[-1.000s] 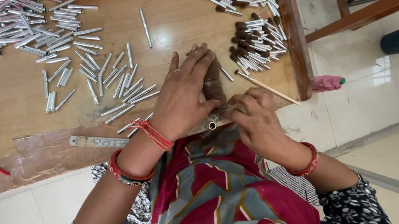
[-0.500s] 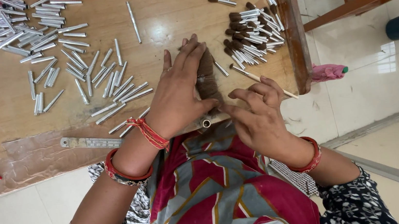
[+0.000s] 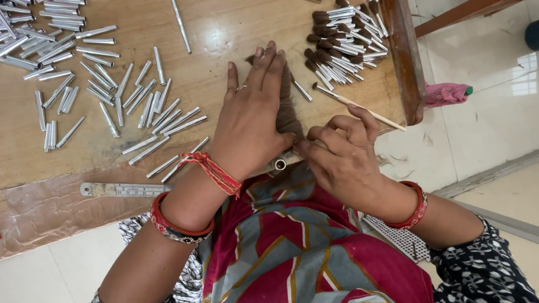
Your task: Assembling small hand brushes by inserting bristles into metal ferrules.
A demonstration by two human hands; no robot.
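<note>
The tuft of brown hair (image 3: 287,110) lies flat under the open left hand (image 3: 252,115) (so it cannot scatter), while the right hand (image 3: 344,155) pinches a metal tube (image 3: 283,163) at its end.

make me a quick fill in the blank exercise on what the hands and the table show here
1. The left hand lies flat over a tuft of brown ____.
2. Loose silver metal ____ are scattered over the wooden table.
3. The right hand curls near the table's ____ edge.
4. A flat metal ____ lies near the left wrist.

Missing words: bristles; tubes; front; ruler
</note>
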